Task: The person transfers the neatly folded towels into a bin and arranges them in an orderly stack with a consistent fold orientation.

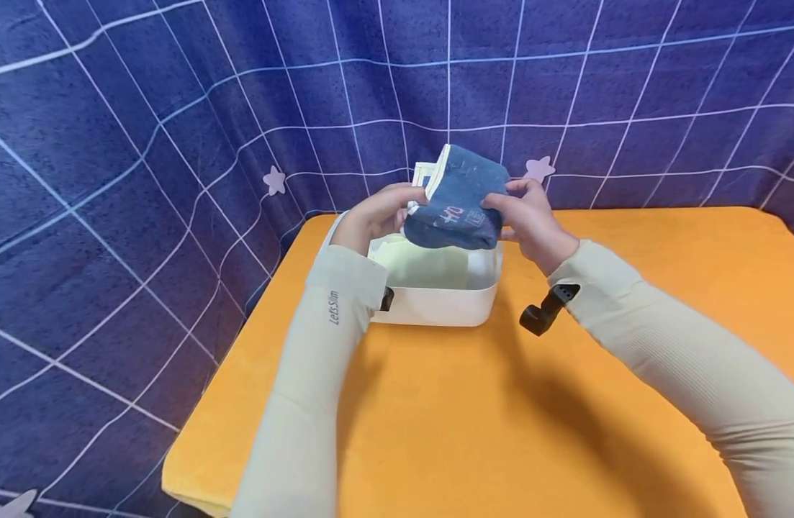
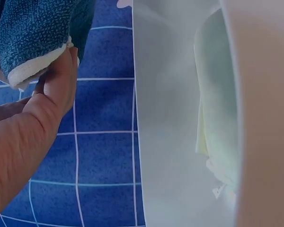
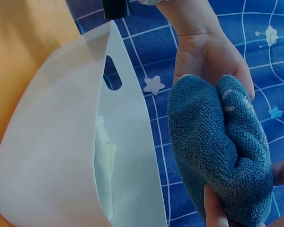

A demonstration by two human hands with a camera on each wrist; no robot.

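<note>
A folded blue terry towel [image 1: 461, 194] with white edging and small stitched letters is held up between both hands, above a white bin [image 1: 435, 308]. My left hand [image 1: 384, 212] pinches its white-edged left side, thumb on top. On the other side, my right hand [image 1: 529, 219] grips the towel with the thumb over the front and fingers behind. The right wrist view shows the towel's thick folds [image 3: 217, 146] between the two hands. Inside the bin lies a pale green cloth [image 2: 220, 104], partly hidden by the bin wall.
The bin stands on an orange-covered table [image 1: 422, 417] and has an oval handle hole [image 3: 112, 73]. A dark blue curtain [image 1: 384, 86] with white grid lines and stars hangs behind and to the left. A black wrist device [image 1: 548, 309] sits on the right sleeve.
</note>
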